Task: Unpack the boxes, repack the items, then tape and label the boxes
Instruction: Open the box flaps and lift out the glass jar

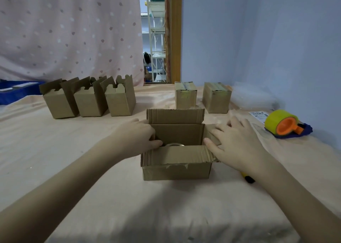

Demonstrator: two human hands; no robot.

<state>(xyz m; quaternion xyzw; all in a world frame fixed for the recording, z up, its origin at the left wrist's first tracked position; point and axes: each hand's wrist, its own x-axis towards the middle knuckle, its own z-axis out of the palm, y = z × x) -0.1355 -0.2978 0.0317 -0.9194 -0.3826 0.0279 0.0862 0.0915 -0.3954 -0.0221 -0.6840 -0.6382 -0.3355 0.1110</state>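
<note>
my left grip clutches the left flap and my right lies flat, unclenched, on the right flap of the box mid-counter; yanking unevenly could tear flaps or tip it.

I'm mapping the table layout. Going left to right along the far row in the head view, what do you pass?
blue bin → three open boxes → two taped boxes → label sheet → tape dispenser
</note>
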